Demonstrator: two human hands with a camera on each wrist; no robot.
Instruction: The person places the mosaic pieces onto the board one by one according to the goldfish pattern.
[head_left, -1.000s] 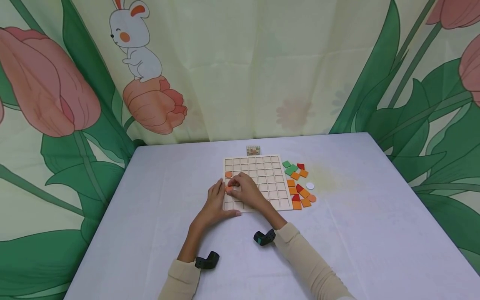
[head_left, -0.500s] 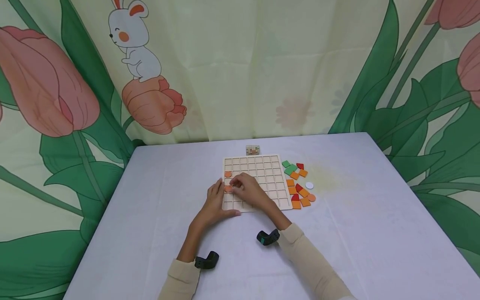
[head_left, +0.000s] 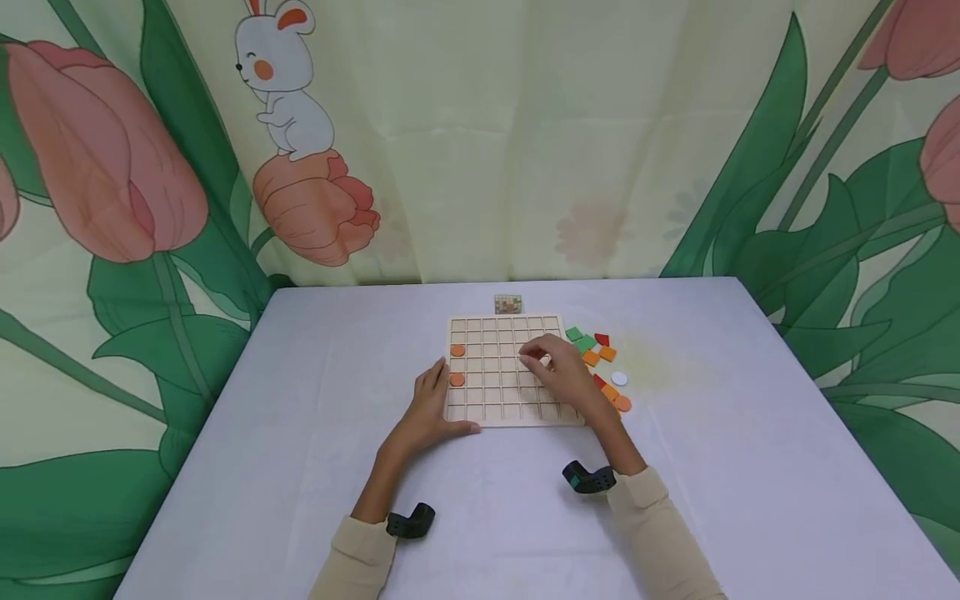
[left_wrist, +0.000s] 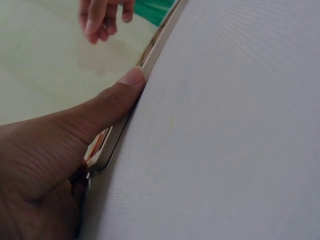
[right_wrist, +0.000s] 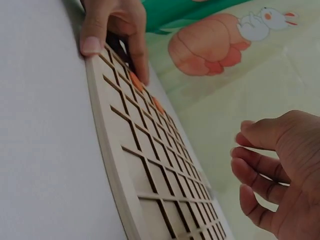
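A wooden grid board (head_left: 498, 408) lies flat on the table. Two orange discs sit in its leftmost column, an upper disc (head_left: 457, 351) and a lower disc (head_left: 457, 380), with one cell between them. My left hand (head_left: 427, 414) grips the board's near left corner, its thumb (left_wrist: 112, 102) along the front edge and its fingers along the left side. Above the right part of the board hovers my right hand (head_left: 562, 371); in the right wrist view its fingers (right_wrist: 257, 167) are loosely bent with nothing between them. Part of the loose tiles is hidden behind that hand.
Right of the board lie green tiles (head_left: 587, 342), orange tiles (head_left: 608, 354), red pieces (head_left: 602, 340), a white disc (head_left: 619, 378) and an orange disc (head_left: 622, 403). A small patterned card (head_left: 507, 304) is behind the board. A printed curtain (head_left: 480, 167) hangs beyond the table.
My right hand has left the lower orange disc and moved right across the board toward the loose tiles. The disc stays in its cell. My left hand keeps its place.
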